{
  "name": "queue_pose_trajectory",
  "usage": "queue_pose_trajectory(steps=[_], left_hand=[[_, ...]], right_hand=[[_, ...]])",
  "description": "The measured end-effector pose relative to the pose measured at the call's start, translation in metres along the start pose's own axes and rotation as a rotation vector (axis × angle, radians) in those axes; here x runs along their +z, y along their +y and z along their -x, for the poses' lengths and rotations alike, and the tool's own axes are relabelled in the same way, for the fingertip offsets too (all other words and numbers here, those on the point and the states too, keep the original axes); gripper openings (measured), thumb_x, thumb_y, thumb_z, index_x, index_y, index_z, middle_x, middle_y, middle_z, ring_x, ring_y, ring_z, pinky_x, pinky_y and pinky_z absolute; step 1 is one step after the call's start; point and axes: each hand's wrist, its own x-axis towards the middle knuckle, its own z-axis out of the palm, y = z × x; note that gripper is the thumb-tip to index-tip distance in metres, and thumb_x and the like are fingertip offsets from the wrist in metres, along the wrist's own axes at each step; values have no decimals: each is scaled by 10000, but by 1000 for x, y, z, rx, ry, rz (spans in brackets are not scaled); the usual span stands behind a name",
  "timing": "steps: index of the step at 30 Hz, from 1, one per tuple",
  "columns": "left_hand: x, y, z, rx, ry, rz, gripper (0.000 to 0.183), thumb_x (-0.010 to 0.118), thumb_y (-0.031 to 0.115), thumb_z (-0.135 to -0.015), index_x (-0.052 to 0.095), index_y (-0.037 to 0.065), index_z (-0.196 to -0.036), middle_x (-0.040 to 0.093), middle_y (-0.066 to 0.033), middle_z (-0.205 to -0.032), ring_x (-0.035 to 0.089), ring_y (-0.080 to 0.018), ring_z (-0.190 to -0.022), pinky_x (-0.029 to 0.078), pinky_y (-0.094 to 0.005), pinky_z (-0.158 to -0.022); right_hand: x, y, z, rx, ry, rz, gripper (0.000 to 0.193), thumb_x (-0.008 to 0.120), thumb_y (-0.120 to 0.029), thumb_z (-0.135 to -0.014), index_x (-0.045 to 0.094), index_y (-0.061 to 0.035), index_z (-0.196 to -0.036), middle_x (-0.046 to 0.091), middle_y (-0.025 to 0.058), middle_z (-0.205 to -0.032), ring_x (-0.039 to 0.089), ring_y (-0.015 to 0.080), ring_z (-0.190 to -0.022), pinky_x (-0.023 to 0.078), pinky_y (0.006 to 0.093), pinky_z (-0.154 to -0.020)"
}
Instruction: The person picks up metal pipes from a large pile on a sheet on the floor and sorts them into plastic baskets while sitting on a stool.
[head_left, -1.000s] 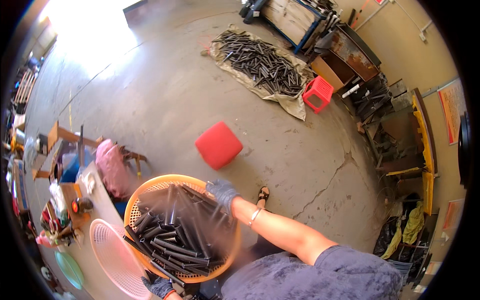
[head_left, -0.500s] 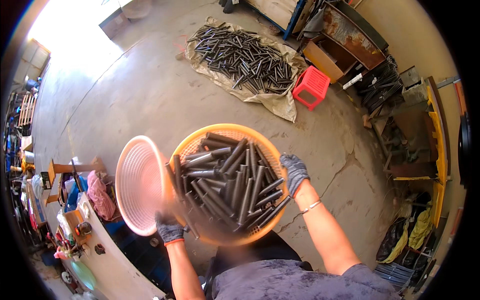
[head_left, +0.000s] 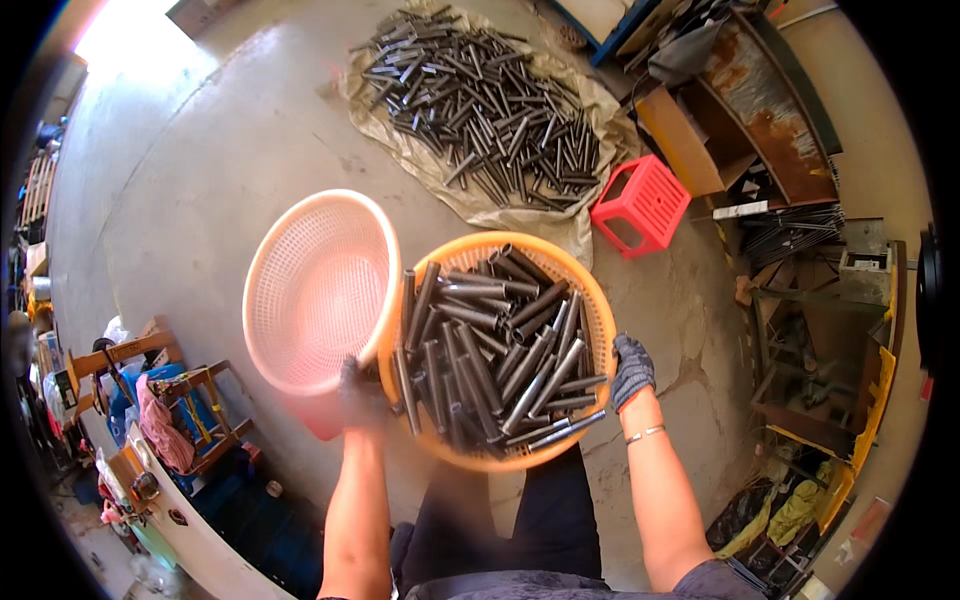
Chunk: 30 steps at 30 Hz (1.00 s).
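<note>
A round orange plastic basket (head_left: 598,300) is in front of me, full of dark metal tubes (head_left: 490,350). My right hand (head_left: 633,372), in a grey knit glove, grips its right rim, with the fingers on the outer side. At the left rim is my gloved left hand (head_left: 360,398), smeared by motion, where the orange basket meets a pink mesh basket (head_left: 322,290). The pink basket holds nothing, and its mouth faces up toward me. Whether the left hand also grips the pink rim I cannot tell. A few tubes lean over the orange rim near each hand.
A heap of similar tubes (head_left: 490,110) lies on a tan sheet (head_left: 470,210) on the floor ahead. Beside it stands a red plastic stool (head_left: 645,205). A cluttered bench (head_left: 205,520) is at the left; metal frames (head_left: 820,350) and scrap line the right wall.
The orange basket has shifted right in view. The pink basket has turned from edge-on to face me more fully. The tube heap and stool appear closer.
</note>
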Motion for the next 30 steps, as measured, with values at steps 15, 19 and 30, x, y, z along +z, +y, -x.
queue_pose_trajectory(steps=[15, 19, 30], left_hand=[[-65, -52, -295, 38, 69, 25, 390, 543, 292, -887, 547, -16, -1127, 582, -166, -1160, 524, -320, -1101, 377, -445, -1009], [-64, -73, -342, 92, 164, 67, 309, 575, 208, -883, 565, -51, -1052, 605, -185, -1097, 564, -311, -1057, 420, -410, -996], [-109, -115, -392, 123, 279, 83, 333, 589, 202, -879, 552, -39, -1106, 605, -204, -1100, 581, -333, -1013, 439, -434, -975]], right_hand=[[101, 94, -287, 167, -104, 147, 189, 593, -256, -867, 539, -100, -775, 496, 8, -757, 459, 152, -723, 414, 315, -705], [135, 107, -332, 135, -100, 43, 174, 600, -250, -862, 559, -91, -806, 525, 20, -789, 476, 163, -740, 422, 319, -717], [106, 161, -390, 139, -167, 313, 148, 601, -212, -875, 581, -68, -903, 574, 48, -860, 541, 188, -839, 457, 340, -791]])
